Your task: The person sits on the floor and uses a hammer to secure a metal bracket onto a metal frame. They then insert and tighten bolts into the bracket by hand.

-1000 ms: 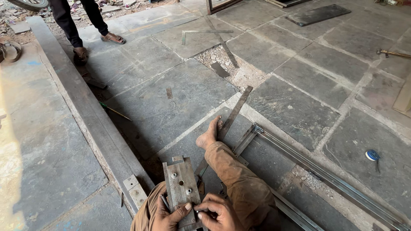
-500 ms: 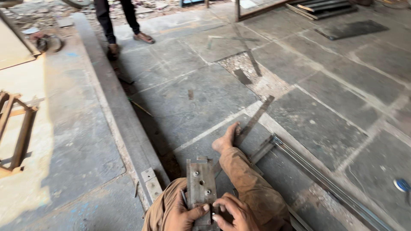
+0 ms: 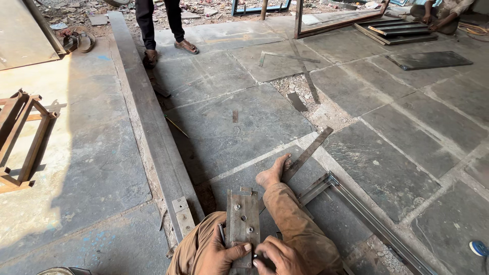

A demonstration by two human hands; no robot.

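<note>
Metal plate stays gripped by left hand and right hand; view wider — unchanged.

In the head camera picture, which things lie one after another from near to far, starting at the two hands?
left hand and right hand on the grey metal plate → bare foot → flat metal strip → gravel patch → standing person's sandalled feet

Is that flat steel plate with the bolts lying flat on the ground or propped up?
Propped up: the steel plate rests on the person's lap, its near end gripped by the left hand and right hand.
</note>
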